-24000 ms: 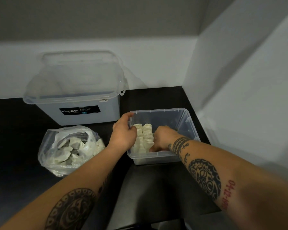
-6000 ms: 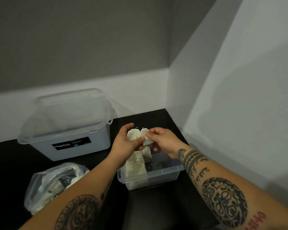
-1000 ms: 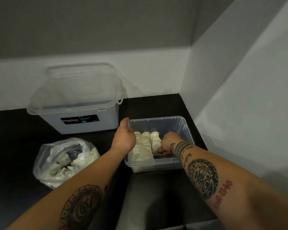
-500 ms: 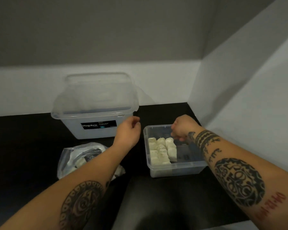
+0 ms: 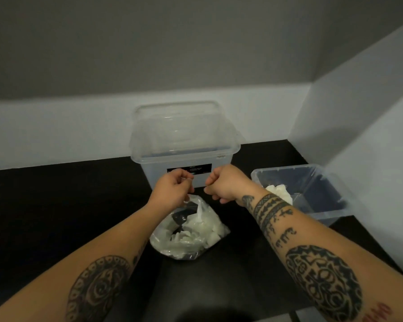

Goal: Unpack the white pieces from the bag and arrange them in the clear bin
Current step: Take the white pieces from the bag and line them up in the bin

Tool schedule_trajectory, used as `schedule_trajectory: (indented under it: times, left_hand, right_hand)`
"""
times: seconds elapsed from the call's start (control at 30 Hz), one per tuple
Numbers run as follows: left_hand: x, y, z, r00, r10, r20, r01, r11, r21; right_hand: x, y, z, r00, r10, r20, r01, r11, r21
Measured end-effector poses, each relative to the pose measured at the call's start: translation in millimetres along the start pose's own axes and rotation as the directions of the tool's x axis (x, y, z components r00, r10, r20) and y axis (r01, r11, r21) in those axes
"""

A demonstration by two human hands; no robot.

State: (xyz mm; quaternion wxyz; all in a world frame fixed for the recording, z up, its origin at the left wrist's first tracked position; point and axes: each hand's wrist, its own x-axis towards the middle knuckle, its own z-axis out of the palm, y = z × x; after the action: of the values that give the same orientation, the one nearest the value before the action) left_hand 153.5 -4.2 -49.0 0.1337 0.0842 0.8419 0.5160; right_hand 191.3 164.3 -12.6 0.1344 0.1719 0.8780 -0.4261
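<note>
Left hand (image 5: 172,189) curled at frame centre, fingertips apparently pinching the raised film at the mouth of the bag (image 5: 189,231); right hand (image 5: 223,184) just beside it, fingers curled, cannot tell whether gripping film or nothing. Bag low of centre on the black tabletop (image 5: 56,217), many white pieces (image 5: 196,231) inside; clear bin (image 5: 323,194) at right edge, a few white pieces visible at its near-left end behind the right forearm. Large lidded box (image 5: 184,140) behind the hands.

Best done, by judgement: pull the mouth apart with both hands, keep one edge pinned high so the film stays open, reach in with the other, lift out a small handful rather than one piece. Avoid dragging the bag sideways; thin film likely to slip or tear.

Against half a second ago: both hands gone from beside the bin to above the bag; view swung left, bin now at right edge, bag centred.
</note>
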Motion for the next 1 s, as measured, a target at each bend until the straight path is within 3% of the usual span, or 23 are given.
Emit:
schedule_trajectory:
  times: [0.13,0.23,0.43,0.67,0.77,0.9,1.0]
  left_hand:
    - [-9,-38,-12,0.996,-0.075,0.052,0.068,0.990,0.127]
    - [-12,-59,-16,0.986,-0.102,0.132,0.056,0.948,0.314]
    - [-15,-89,-8,0.916,-0.275,0.292,-0.016,0.701,0.713]
    - [-9,-91,7,0.892,-0.341,0.295,-0.045,0.584,0.811]
    - [-13,-96,4,0.900,-0.286,0.328,-0.111,0.578,0.808]
    - [-19,-106,1,0.924,-0.177,0.340,-0.153,0.643,0.750]
    - [-22,-107,-4,0.930,-0.134,0.341,-0.151,0.710,0.688]
  right_hand:
    - [-5,10,64,0.995,-0.077,0.058,0.079,0.996,-0.042]
    - [1,24,101,0.991,-0.082,0.105,0.110,0.948,-0.299]
    - [10,44,112,0.995,-0.062,0.082,0.103,0.657,-0.747]
    - [15,40,108,0.994,0.008,0.113,0.098,0.445,-0.890]
    - [18,33,114,0.985,0.051,0.166,0.124,0.468,-0.875]
    - [16,35,131,0.960,-0.020,0.278,0.233,0.608,-0.759]
    - [15,43,135,0.949,-0.076,0.305,0.281,0.639,-0.716]
